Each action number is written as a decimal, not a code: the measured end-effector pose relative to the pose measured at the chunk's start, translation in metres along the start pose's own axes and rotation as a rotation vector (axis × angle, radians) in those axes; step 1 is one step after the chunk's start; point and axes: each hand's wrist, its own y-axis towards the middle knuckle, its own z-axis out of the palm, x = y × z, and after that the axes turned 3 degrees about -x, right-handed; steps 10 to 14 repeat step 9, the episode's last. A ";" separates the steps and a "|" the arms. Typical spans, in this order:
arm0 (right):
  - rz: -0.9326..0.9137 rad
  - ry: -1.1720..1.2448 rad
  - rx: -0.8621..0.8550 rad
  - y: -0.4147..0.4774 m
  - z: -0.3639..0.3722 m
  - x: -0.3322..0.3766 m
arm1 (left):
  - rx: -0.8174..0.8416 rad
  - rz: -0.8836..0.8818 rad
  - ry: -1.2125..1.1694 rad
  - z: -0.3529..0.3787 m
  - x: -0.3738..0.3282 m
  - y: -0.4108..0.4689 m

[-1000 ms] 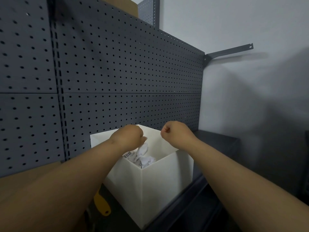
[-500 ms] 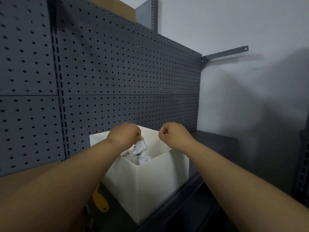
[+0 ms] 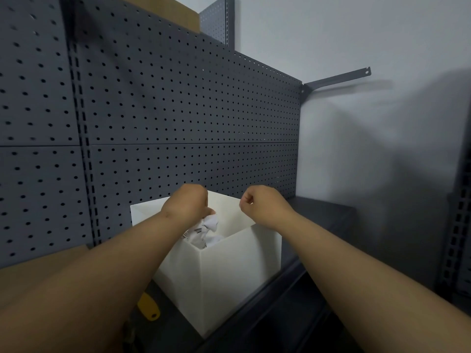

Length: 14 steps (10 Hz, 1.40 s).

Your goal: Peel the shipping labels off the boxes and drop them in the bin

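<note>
Bare skin fills the near edge: two forearms reach forward side by side, one from each lower corner. Under the left forearm lie one yellow tool handle (image 3: 149, 307) on the dark shelf (image 3: 318, 276) and one strip of brown cardboard (image 3: 38, 268) at the foot of the back panel. One white bin (image 3: 229, 276), square and open-topped, stands on that shelf with a corner turned toward the camera. Both hands hang over its mouth, well apart from each other. The left hand (image 3: 186, 203) shows its back, with its fingers curled down onto one crumpled label (image 3: 210, 221) held just above the rim. The right hand (image 3: 262, 205) is balled into a fist over the bin's right wall, thumb against forefinger, with nothing in it. Inside the bin lies a heap of white label scraps (image 3: 201, 235), one showing a barcode; how many pieces make up the heap cannot be counted. Behind the bin rises a dark grey pegboard (image 3: 178, 110) in four panels, two on either side of one slotted upright. One more brown cardboard edge (image 3: 165, 8) shows above its top. One grey bracket (image 3: 336, 79) ties the pegboard's right end to the pale wall (image 3: 369, 149).
</note>
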 end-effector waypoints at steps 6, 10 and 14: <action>-0.011 -0.014 0.003 0.005 0.007 0.001 | 0.002 0.075 0.052 0.002 0.008 -0.004; -0.063 0.068 -0.063 0.004 0.007 0.013 | -0.223 0.059 0.198 -0.008 0.021 -0.025; -0.063 0.068 -0.063 0.004 0.007 0.013 | -0.223 0.059 0.198 -0.008 0.021 -0.025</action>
